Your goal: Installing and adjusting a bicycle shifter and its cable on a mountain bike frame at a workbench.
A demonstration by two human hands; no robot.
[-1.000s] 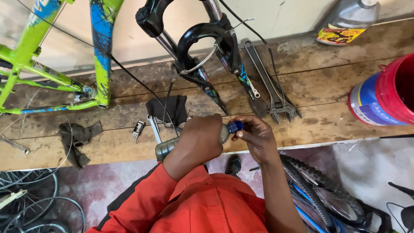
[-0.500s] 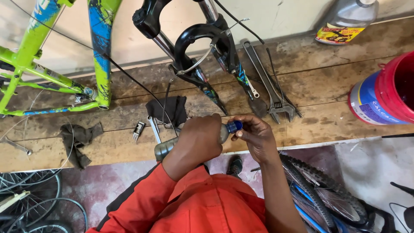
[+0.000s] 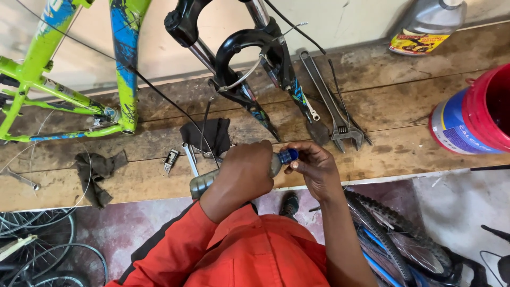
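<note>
**Over the workbench edge: two hands on one bottle**

Left hand (image 3: 245,175) wraps closed around a small plastic bottle (image 3: 204,183) lying sideways above the wooden bench (image 3: 404,154); right hand (image 3: 313,169) pinches its blue cap (image 3: 289,155) with curled fingers.

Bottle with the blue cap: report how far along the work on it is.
Done: the small bottle is off the wooden bench and lies sideways in the left hand. In hand: the right hand has its fingers on the blue cap, which sits on the neck. Left: the cap is not off, and the fork lies untouched.
</note>
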